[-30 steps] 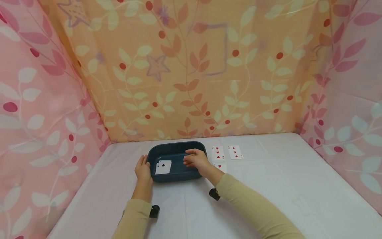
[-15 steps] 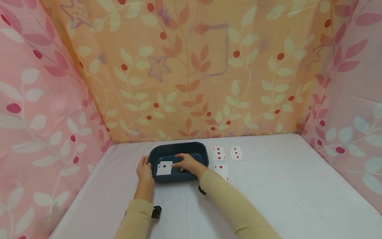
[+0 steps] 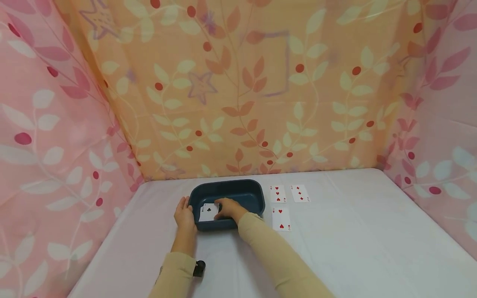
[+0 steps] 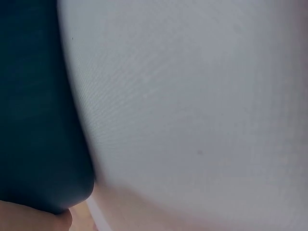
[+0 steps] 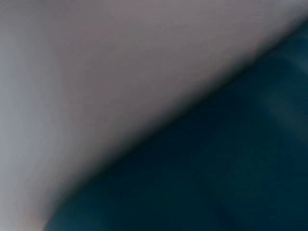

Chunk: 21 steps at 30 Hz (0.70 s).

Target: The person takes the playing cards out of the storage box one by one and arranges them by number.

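The blue tray (image 3: 214, 226) sits close to the far edge of the desk (image 3: 354, 231), nearer the far-left corner than the far-right one. The white cards (image 3: 207, 214) lie overlapped inside it, toward its left end; a club pip shows on the top card, but the rank cannot be made out. The right-hand grip (image 3: 229, 208) is inside the tray at the cards' right edge, fingers and thumb curved; it covers that edge, so whether it grasps a card cannot be told. The left-hand grip (image 3: 185, 213) is unclenched, resting against the tray's left wall. The right sleeve (image 3: 275, 256) obstructs the tray's near-right corner. The right wrist view is blurred, showing mainly tray wall and cloth; the left wrist view cuts the tray off. Right of the tray, the three of hearts (image 3: 278, 193) and three of diamonds (image 3: 300, 193) lie side by side near the far edge, with the two of hearts (image 3: 281, 219) below the former. The desk's near edge is out of frame.
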Tool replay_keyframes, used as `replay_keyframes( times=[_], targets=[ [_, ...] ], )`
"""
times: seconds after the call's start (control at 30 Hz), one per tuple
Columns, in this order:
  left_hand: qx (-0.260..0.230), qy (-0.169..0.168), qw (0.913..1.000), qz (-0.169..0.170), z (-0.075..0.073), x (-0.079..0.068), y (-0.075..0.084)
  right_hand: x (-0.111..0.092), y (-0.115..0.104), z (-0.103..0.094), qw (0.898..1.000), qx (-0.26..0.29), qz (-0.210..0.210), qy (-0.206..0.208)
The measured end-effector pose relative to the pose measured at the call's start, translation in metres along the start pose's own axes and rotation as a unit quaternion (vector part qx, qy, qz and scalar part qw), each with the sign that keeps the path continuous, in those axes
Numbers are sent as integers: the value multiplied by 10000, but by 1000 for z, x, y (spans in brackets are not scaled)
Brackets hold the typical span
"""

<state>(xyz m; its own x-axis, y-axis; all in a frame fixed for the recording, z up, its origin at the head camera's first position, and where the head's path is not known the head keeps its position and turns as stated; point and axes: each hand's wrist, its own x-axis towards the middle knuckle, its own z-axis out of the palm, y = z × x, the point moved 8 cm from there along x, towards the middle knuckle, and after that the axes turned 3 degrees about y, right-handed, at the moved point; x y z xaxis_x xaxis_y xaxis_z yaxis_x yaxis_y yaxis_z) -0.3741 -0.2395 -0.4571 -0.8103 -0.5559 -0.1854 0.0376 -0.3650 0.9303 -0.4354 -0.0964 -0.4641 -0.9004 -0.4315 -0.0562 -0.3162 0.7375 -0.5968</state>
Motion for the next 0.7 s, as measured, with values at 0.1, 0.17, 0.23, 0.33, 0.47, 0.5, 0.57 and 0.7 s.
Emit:
replay_keyframes(
  times=[0.1, 0.17, 0.23, 0.33, 0.47, 0.5, 0.57, 0.7],
  targets=[
    [42, 27, 10000, 13, 0, -1, 0, -1, -3, 1, 9992, -376, 136, -19],
    [65, 42, 10000, 20, 0, -1, 0, -2, -5, 0, 9985, -506, 193, -16],
    [93, 53, 9999, 10, 1, -1, 0, -3, -7, 0, 9980, -595, 214, -49],
    [92, 52, 9999, -15, 1, -1, 0, -3, -10, 0, 9978, -641, 149, -99],
    [61, 33, 10000, -14, 1, -1, 1, -3, -11, 1, 9980, -607, 39, -148],
    [52, 28, 10000, -1, 1, -2, 1, -3, -10, 1, 9982, -587, 21, -154],
    [41, 31, 10000, 14, 0, -2, 1, -2, -10, 1, 9987, -486, -19, -144],
    [84, 18, 10000, -2, 0, -1, 1, 1, -10, 0, 9999, -37, -113, -44]
  ],
)
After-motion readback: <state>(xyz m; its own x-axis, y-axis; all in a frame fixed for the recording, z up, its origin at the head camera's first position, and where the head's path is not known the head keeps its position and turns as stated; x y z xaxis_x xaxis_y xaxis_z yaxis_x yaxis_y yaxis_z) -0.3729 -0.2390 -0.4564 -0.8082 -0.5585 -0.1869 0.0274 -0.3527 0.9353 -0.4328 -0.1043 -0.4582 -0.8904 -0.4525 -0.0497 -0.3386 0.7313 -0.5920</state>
